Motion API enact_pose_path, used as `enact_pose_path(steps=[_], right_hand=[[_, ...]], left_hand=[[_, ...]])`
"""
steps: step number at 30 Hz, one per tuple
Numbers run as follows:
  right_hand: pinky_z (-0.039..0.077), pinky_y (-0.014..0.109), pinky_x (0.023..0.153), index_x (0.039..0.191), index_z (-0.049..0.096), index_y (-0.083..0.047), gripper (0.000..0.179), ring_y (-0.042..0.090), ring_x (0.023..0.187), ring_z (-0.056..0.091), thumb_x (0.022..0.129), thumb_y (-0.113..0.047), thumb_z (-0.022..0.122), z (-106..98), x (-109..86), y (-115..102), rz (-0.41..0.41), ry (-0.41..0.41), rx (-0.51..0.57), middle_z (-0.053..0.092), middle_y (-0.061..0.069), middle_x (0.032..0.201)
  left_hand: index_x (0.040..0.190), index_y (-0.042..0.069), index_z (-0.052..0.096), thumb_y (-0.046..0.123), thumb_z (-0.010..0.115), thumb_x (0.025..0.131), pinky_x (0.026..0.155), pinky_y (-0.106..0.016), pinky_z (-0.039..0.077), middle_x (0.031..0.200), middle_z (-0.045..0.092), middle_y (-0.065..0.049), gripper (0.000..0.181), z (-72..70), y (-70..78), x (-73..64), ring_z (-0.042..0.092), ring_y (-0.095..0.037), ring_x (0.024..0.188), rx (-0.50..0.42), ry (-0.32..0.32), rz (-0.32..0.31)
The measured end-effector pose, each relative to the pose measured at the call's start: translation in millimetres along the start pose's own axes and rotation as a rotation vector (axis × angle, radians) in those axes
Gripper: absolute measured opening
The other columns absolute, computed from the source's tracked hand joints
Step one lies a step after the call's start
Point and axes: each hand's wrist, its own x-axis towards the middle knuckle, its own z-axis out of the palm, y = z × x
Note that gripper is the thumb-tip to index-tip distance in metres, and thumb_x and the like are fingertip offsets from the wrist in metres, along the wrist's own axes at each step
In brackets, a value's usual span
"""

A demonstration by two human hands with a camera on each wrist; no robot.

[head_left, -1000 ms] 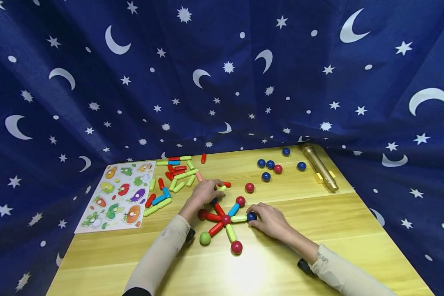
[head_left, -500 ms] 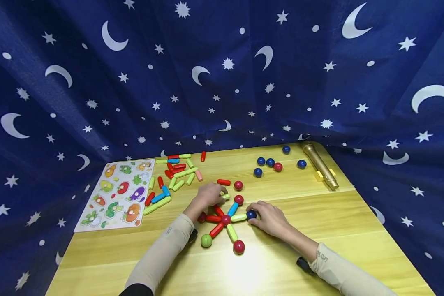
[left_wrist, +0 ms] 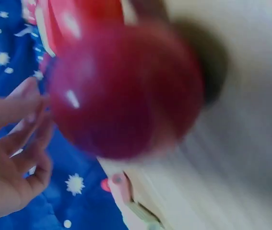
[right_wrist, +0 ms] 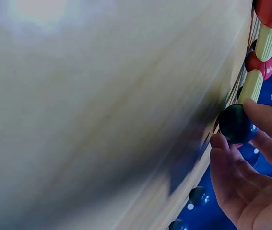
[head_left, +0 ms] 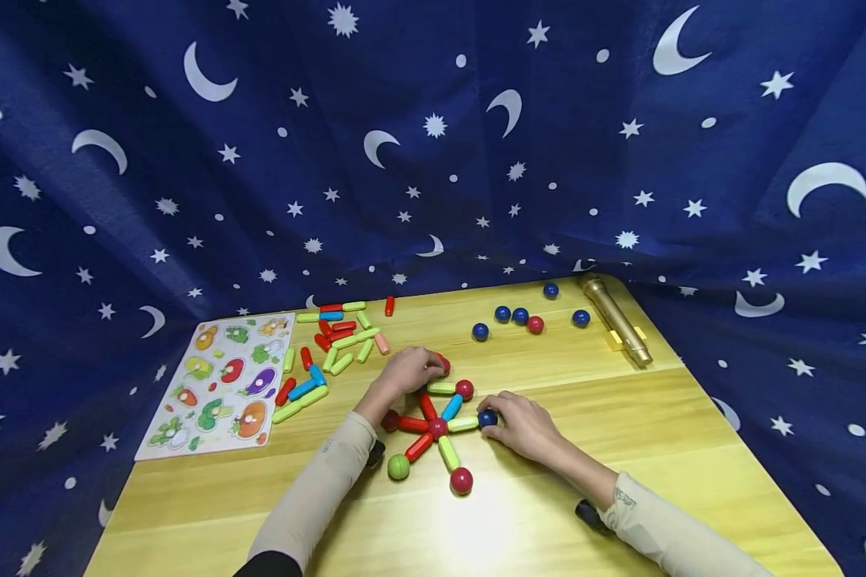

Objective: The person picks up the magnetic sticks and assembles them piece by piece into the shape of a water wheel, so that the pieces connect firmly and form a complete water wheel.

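Note:
A magnetic star of sticks and balls lies on the table, with a red ball (head_left: 438, 428) at its hub. My right hand (head_left: 523, 425) pinches the dark blue ball (right_wrist: 237, 123) that ends a yellow-green stick (head_left: 463, 425). Beyond the hub, my left hand (head_left: 410, 370) bends over the far arms, its fingertips overlapping a red ball (head_left: 444, 365); I cannot tell whether they hold it. Close below them, a yellow-green stick (head_left: 442, 388) runs to another red ball (head_left: 465, 390). A blurred red ball (left_wrist: 126, 91) fills much of the left wrist view.
Loose sticks (head_left: 342, 336) in several colours lie at the back left beside a vegetable picture board (head_left: 144, 445). Several blue balls (head_left: 502, 314) and a red ball (head_left: 535, 324) are at the back. A gold tube (head_left: 617, 320) rests at the far right. A starry curtain (head_left: 433, 200) hangs behind.
A loose red ball has rolled left to my left fingertips, and a blue ball behind has rolled left too. The yellow-green stick near my left hand now meets the star's far red ball.

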Motion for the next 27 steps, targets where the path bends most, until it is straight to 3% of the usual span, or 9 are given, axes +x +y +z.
enact_pose_path(steps=[3, 6, 11, 17, 22, 25, 27], right_hand=[[0.051, 0.038, 0.070, 0.104, 0.070, -0.021, 0.029, 0.018, 0.085, 0.065, 0.078, -0.026, 0.081, 0.2, 0.1, -1.2, -0.005, 0.002, 0.007, 0.068, -0.002, 0.093], [0.051, 0.037, 0.070, 0.103, 0.070, -0.021, 0.029, 0.019, 0.084, 0.065, 0.077, -0.026, 0.082, 0.6, -0.6, -1.5, -0.003, 0.005, 0.008, 0.067, -0.001, 0.093], [0.052, 0.037, 0.069, 0.104, 0.070, -0.020, 0.029, 0.019, 0.085, 0.066, 0.077, -0.025, 0.082, 0.5, -1.2, -2.0, -0.010, 0.008, -0.006, 0.068, 0.000, 0.094], [0.052, 0.039, 0.071, 0.105, 0.070, -0.019, 0.029, 0.019, 0.086, 0.066, 0.079, -0.024, 0.081, -1.5, 0.8, -2.4, -0.016, 0.010, -0.026, 0.068, 0.001, 0.096], [0.053, 0.039, 0.071, 0.105, 0.070, -0.020, 0.028, 0.019, 0.087, 0.066, 0.079, -0.025, 0.080, -2.1, 0.0, -2.3, -0.015, 0.007, -0.033, 0.069, 0.002, 0.097], [0.053, 0.040, 0.072, 0.105, 0.070, -0.020, 0.028, 0.021, 0.088, 0.067, 0.079, -0.025, 0.080, -1.9, -1.7, -2.8, -0.013, 0.005, -0.025, 0.069, 0.002, 0.098], [0.053, 0.040, 0.072, 0.105, 0.070, -0.019, 0.029, 0.021, 0.088, 0.067, 0.079, -0.025, 0.081, -1.3, -2.6, -2.5, -0.014, 0.004, -0.020, 0.069, 0.003, 0.099]], left_hand=[[0.104, 0.018, 0.073, -0.001, 0.065, 0.086, 0.076, -0.037, 0.054, 0.101, 0.071, -0.004, 0.027, -8.2, -8.5, 9.0, 0.066, -0.021, 0.092, 0.056, 0.078, -0.037], [0.110, 0.021, 0.071, -0.009, 0.060, 0.083, 0.070, -0.038, 0.054, 0.108, 0.066, -0.005, 0.042, -8.3, -16.0, 20.0, 0.064, -0.024, 0.096, 0.134, 0.059, -0.044], [0.116, 0.027, 0.070, 0.006, 0.063, 0.090, 0.075, -0.043, 0.055, 0.111, 0.066, -0.003, 0.034, -1.8, -24.4, 32.6, 0.063, -0.024, 0.103, 0.203, -0.018, -0.041], [0.110, 0.021, 0.072, 0.018, 0.068, 0.090, 0.082, -0.041, 0.054, 0.106, 0.069, -0.004, 0.021, -1.7, -31.2, 33.7, 0.063, -0.024, 0.099, 0.199, 0.005, -0.094], [0.090, 0.017, 0.070, 0.022, 0.069, 0.091, 0.075, -0.035, 0.050, 0.091, 0.069, -0.002, 0.005, -9.5, -35.7, 18.4, 0.061, -0.019, 0.084, 0.066, 0.126, -0.191], [0.092, 0.014, 0.066, 0.017, 0.071, 0.089, 0.068, -0.032, 0.048, 0.086, 0.070, -0.004, 0.007, -15.1, -33.5, -3.0, 0.061, -0.017, 0.077, -0.141, 0.206, -0.250], [0.100, 0.013, 0.063, 0.016, 0.073, 0.087, 0.064, -0.029, 0.047, 0.083, 0.071, -0.004, 0.016, -18.1, -30.2, -21.0, 0.062, -0.017, 0.073, -0.287, 0.208, -0.295]])
